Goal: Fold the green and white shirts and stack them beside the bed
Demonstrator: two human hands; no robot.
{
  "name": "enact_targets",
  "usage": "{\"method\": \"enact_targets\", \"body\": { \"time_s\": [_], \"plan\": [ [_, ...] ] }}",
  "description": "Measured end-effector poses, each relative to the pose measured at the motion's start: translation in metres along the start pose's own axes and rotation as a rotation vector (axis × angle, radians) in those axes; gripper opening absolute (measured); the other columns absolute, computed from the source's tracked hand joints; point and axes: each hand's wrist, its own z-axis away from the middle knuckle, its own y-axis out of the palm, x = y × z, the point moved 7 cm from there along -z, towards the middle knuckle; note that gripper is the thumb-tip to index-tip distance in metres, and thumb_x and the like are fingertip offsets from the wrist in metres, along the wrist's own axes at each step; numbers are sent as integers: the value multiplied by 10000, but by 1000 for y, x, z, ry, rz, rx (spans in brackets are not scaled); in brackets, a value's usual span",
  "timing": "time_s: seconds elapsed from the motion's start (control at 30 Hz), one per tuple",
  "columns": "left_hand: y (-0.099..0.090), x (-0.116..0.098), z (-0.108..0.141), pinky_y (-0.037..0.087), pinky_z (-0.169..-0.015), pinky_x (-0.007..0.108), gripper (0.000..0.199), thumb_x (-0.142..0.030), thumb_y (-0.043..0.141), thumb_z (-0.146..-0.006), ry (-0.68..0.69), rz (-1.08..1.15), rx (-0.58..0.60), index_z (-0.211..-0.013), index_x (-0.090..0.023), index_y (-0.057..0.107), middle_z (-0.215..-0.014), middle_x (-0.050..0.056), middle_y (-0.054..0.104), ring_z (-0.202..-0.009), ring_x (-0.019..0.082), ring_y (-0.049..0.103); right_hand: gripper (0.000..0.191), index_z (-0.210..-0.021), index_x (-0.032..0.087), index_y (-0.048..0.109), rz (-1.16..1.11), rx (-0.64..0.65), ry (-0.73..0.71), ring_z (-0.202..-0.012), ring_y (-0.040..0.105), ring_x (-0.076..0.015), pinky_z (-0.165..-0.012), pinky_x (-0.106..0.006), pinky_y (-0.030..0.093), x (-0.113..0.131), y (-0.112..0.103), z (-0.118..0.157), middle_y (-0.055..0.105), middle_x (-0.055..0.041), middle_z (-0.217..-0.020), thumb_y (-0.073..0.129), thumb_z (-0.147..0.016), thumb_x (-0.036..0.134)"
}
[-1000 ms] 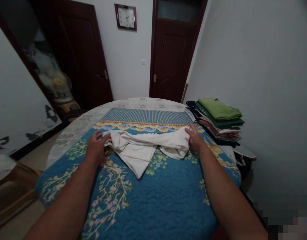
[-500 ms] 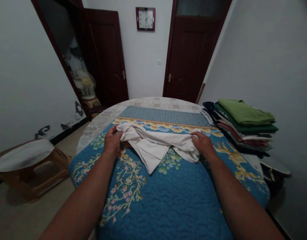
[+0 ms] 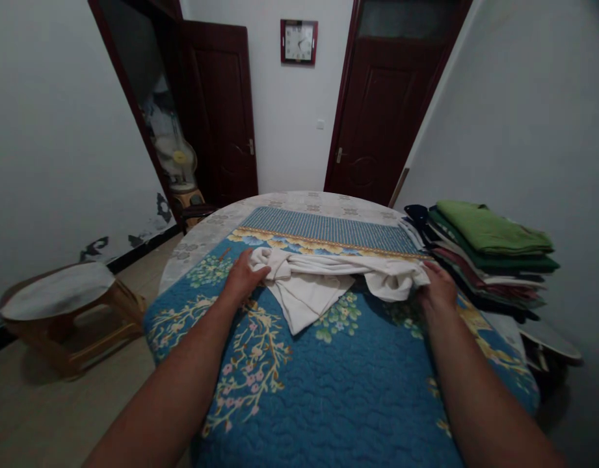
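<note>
A white cloth garment (image 3: 311, 296), bunched along its top, stretches between my two hands above the blue quilted cover (image 3: 338, 383). My left hand (image 3: 245, 276) is closed on its left end, the thumb lying over the fabric. At the opposite end my right hand (image 3: 438, 286) grips the gathered cloth, its fingers partly hidden behind the fabric. One pointed flap of the garment hangs toward me near the left. Its exact kind cannot be made out from these folds.
A stack of folded clothes, with a green piece (image 3: 494, 227) on top, stands at the table's right side. A patterned pale tablecloth (image 3: 194, 244) shows beyond the cover. To the left is a wooden stool (image 3: 60, 292); another round seat (image 3: 550, 341) is at the right.
My right hand has moved right, drawing the garment's upper edge longer and tauter. The view has shifted slightly, and both hands still hold the cloth.
</note>
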Motion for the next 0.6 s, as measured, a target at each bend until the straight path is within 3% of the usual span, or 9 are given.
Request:
{"method": "enact_targets", "body": {
  "time_s": [0.07, 0.17, 0.27, 0.37, 0.47, 0.53, 0.6],
  "plan": [
    [2, 0, 3, 549, -1000, 441, 776, -412, 875, -766, -32, -16, 28, -1463, -196, 610, -1271, 167, 749, -1143, 335, 717, 339, -873, 228, 671, -3, 33, 50, -608, 654, -206, -600, -367, 586, -2, -2, -6, 677, 13, -721, 784, -570, 329],
    [-1, 0, 5, 585, -867, 401, 630, -374, 779, -842, -126, 100, -16, -1423, -173, 641, -1096, 130, 756, -978, 295, 736, 320, -884, 222, 705, 256, 99, 0, -725, 699, -275, -701, -442, 612, 3, -2, -6, 701, -31, -757, 744, -666, 453],
    [-3, -2, 4, 607, -809, 368, 586, -318, 718, -853, -173, 382, -96, -1416, -175, 640, -1146, 123, 727, -935, 251, 735, 500, -1056, 195, 774, 589, 248, -249, -1116, 707, -366, -1036, -526, 557, 19, 15, 11, 777, -144, -1074, 713, -756, 589],
    [-7, -8, 0, 607, -939, 377, 690, -263, 709, -826, -91, 580, -147, -1498, -216, 560, -1398, 140, 656, -1113, 242, 726, 732, -1323, 176, 732, 792, 449, -546, -1411, 556, -411, -1221, -563, 407, 28, 40, 42, 666, -216, -1428, 749, -765, 649],
    [-8, -15, 0, 533, -1107, 406, 664, -194, 691, -788, 47, 376, -122, -1444, -213, 591, -1471, 145, 622, -1293, 267, 658, 795, -1397, 197, 707, 954, 685, -734, -1466, 499, -432, -1246, -574, 371, 18, 58, 71, 611, -210, -1515, 837, -721, 596],
    [-6, -14, 4, 513, -1120, 442, 510, -216, 705, -794, 56, 106, -89, -1301, -192, 653, -1346, 153, 680, -1259, 300, 661, 711, -1380, 228, 727, 1065, 794, -780, -1437, 522, -424, -1235, -568, 383, 7, 62, 80, 640, -183, -1483, 843, -731, 495],
    [-3, -11, 9, 533, -1057, 461, 354, -282, 736, -823, 3, -108, -41, -1157, -190, 664, -1160, 143, 724, -1134, 318, 693, 580, -1357, 236, 749, 1147, 818, -782, -1351, 586, -390, -1200, -537, 419, 1, 62, 81, 683, -170, -1403, 770, -799, 393]
  ]
}}
